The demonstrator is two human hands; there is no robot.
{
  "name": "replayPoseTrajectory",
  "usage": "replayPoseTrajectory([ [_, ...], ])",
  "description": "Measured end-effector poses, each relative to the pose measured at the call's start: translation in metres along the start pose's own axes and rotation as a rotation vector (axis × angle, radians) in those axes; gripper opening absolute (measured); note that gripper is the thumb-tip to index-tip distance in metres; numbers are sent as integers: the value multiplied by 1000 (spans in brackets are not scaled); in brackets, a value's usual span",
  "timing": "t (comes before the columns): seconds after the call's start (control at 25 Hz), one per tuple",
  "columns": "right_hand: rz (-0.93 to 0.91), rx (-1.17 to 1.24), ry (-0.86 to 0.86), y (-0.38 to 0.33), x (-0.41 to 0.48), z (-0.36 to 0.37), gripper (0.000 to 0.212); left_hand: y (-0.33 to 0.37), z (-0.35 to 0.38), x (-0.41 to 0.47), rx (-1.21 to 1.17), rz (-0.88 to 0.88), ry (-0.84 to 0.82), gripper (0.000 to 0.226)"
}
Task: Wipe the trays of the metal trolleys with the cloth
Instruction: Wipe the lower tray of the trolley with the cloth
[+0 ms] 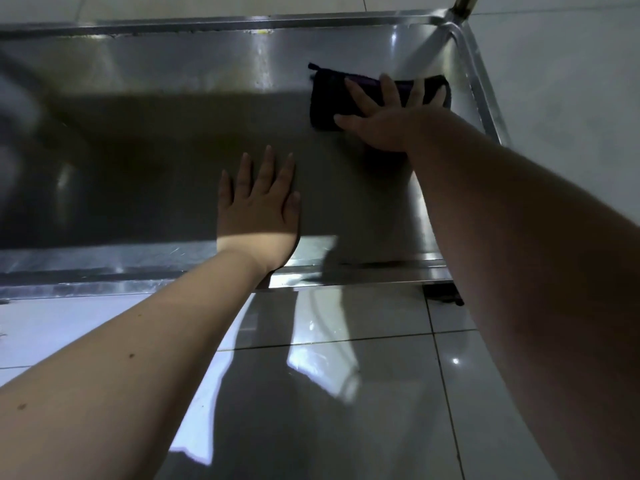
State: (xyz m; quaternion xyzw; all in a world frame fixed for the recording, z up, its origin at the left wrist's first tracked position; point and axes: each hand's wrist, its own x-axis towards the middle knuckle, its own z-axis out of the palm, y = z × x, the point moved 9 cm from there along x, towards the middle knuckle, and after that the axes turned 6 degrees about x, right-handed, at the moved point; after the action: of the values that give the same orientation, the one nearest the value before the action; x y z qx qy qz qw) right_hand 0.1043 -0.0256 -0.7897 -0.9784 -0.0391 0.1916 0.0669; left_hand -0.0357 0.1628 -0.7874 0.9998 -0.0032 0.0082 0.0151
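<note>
While you lean over a low steel tray (pixel 145 188), both your arms reach down into it from above. Your right hand (pixel 384 119) lies flat on a dark cloth (pixel 327 95), fingers spread wide and nothing gripped; the palm presses the cloth against the metal, which looks like the way to keep the whole pad in contact as it slides. A thin purple edge shows on the cloth between your fingers. The cloth sits in the far right part of the tray, near the raised right rim and close to the corner post (pixel 462 5), so the wiping appears to be working that corner.

Your left hand (pixel 258 209) rests open on the bare tray floor near the front rim, fingers pointing away from you, holding nothing. It seems placed there to brace your weight and steady the trolley while the other hand scrubs.

Your shadow darkens the middle of the tray; the far strip and front lip catch the light. Glossy floor tiles (pixel 346 375) lie below. The tray's left end is blurred.
</note>
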Motion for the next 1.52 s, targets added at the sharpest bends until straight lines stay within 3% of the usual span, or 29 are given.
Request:
replayPoseTrajectory([
  [0.16, -32, 61, 70, -4, -23, 3, 74, -1, 2, 1, 9, -15, -1, 55],
  [0.32, -160, 71, 191, -1, -147, 52, 71, 1, 3, 2, 22, -8, -9, 56],
  [0.48, -166, 10, 165, -3, -208, 80, 70, 1, 2, -1, 26, -27, -77, 56],
  [0.64, -148, 38, 171, -2, -199, 76, 67, -19, -7, 17, -112, 94, -184, 53],
  [0.72, -134, 18, 173, -1, -201, 79, 67, -68, -20, 18, -79, 133, -128, 53],
  [0.88, -108, 19, 119, -2, -201, 78, 68, -171, -13, -8, 58, -89, -145, 53],
  [1.08, -34, 57, 55, -16, -202, 77, 73, -170, -10, -8, 58, -76, -74, 53],
  [1.24, -283, 6, 36, -115, -204, 94, 80, -171, -8, -11, 66, -81, -43, 53],
  [1.32, -325, -29, 6, -144, -176, 96, 76, -170, -8, -10, 56, -71, -38, 53],
  [1.52, -165, 37, -85, -146, -39, 47, 73, -170, -7, -10, 37, -68, -13, 53],
])
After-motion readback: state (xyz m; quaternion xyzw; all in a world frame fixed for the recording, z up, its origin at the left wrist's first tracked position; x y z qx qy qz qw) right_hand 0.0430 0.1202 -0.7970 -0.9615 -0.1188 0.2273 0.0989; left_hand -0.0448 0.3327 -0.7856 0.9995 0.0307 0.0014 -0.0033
